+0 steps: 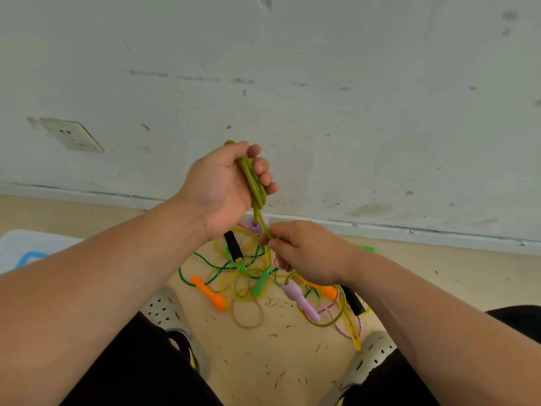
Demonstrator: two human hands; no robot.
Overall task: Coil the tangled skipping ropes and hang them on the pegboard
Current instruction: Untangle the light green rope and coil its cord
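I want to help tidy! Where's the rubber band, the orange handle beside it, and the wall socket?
rubber band (248, 327): head view, its near edge.
orange handle (208, 293): head view, mid-shaft.
wall socket (71, 138): head view, faceplate centre.

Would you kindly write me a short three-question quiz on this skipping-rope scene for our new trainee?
1. True or false: the left hand grips several loops of the olive-green plastic skipping rope.
2. Multiple choice: which thing lies just left of the tan rubber band? A) the orange plastic handle B) a red ball C) a blue cup.
3. Fill the gap: the right hand ___ a single strand of that rope below the left hand.

Key: 1 true; 2 A; 3 pinches.
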